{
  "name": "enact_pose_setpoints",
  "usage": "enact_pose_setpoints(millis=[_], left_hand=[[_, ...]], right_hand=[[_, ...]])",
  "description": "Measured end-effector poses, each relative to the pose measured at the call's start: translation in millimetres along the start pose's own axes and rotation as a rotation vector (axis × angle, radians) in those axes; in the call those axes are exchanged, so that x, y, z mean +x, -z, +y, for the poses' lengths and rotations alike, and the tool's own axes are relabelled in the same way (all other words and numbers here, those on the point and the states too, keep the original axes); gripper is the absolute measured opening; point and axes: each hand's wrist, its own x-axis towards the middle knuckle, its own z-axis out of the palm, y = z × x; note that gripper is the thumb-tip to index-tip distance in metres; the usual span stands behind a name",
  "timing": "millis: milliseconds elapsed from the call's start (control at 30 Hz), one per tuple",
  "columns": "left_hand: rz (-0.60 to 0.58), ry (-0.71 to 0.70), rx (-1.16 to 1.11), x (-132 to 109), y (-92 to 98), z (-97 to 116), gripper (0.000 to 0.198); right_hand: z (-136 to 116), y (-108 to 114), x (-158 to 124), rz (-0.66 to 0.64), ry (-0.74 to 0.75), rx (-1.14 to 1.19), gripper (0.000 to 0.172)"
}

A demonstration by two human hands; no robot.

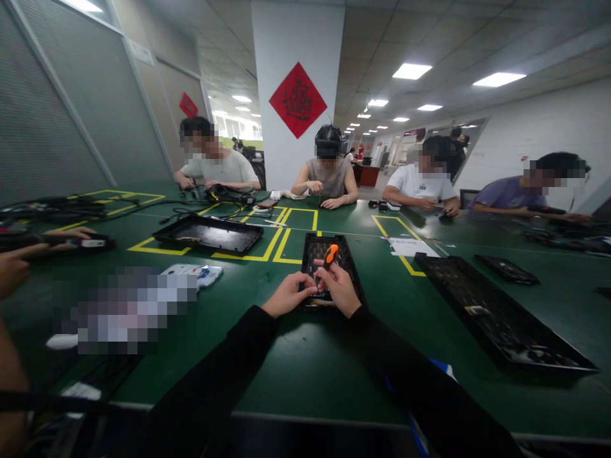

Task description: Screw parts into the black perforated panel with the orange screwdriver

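Observation:
Directly ahead on the green table lies a black rectangular tray-like part [352, 270], with both of my hands over it. My right hand [338, 287] is closed round a screwdriver with an orange and black handle [331, 256]; the handle points up and away, and its lower end lies between my hands. On the left side of the tray, my left hand [293, 292] has its thumb and fingertips pressed together close to the tool's lower end. Whatever those fingertips hold, if anything, is too small to make out.
Black trays lie on the table [267, 375] at the left [210, 235] and right [501, 312], with a smaller black part [506, 270] beyond. White paper [411, 247] lies right of centre. Cables [71, 210] spread at left. Several people sit around; a person's arms reach in at left.

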Motion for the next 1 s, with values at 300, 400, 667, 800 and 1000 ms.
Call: enact_pose_setpoints(millis=[300, 400, 667, 800, 1000], left_hand=[[-0.069, -0.023, 0.017, -0.2, 5.3, -2.8, 0.023], [-0.051, -0.013, 0.002, -0.3, 4.2, -3.7, 0.022], [-0.005, 0.013, -0.017, 0.9, 0.3, -3.7, 0.024], [-0.051, -0.016, -0.003, 0.6, 2.7, -3.5, 0.022], [-0.038, -0.005, 0.01, 0.7, 2.2, -6.3, 0.022]], right_hand=[[1.6, -0.3, 0.2, 0.006, 0.004, 0.032, 0.038], [0.2, -0.1, -0.1, 0.0, -0.002, 0.03, 0.04], [-0.2, -0.5, -0.5, -0.01, 0.03, 0.011, 0.039], [0.0, -0.3, -0.8, -0.005, 0.043, 0.003, 0.038], [-0.8, -0.3, -1.4, -0.015, 0.035, 0.01, 0.039]])
